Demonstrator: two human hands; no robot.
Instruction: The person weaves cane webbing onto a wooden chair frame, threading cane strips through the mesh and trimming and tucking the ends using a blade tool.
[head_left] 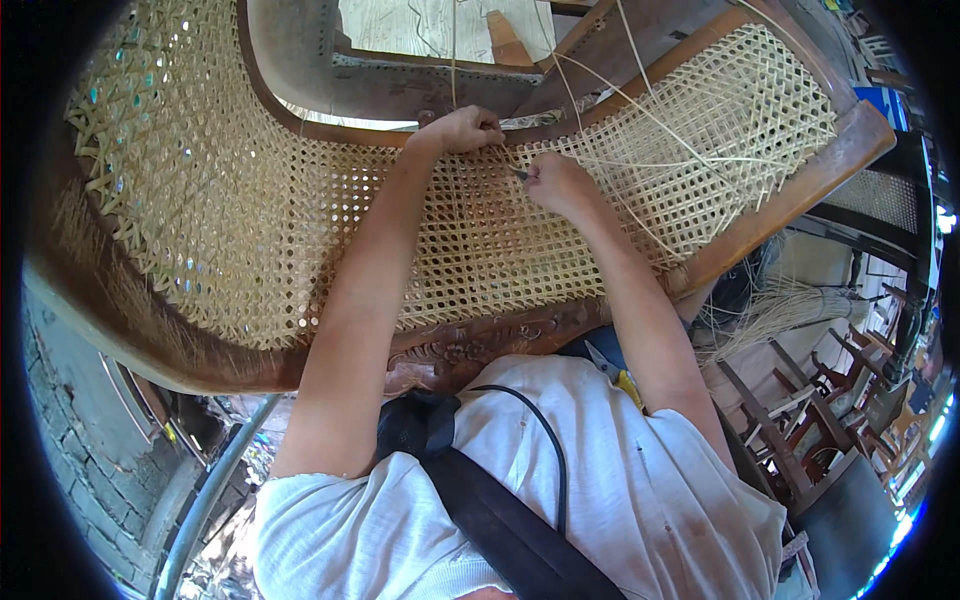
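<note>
From the head camera, looking down: both bare arms stretch out over the woven cane panel (300, 220) of a wooden chair frame (470, 345) laid across the person's lap. The left hand (462, 128) rests at the far edge of the weave, its fingers (488, 128) curled together and pinched on the thin cane strands (640, 110) where these meet the panel's rim. Just to the right of those fingers, and a little nearer the body, the right hand (555, 183) is closed in a fist around a small metal tool (517, 172), whose tip pokes out leftward toward the left fingertips and touches the weave between the two hands. Loose strands fan away up and to the right from the fingers, across the unfinished, more open part of the weave (770, 100). Below the right elbow, beyond the chair's edge, a bundle of pale cane (790, 310) lies on the floor, near other dark chairs (840, 390).
</note>
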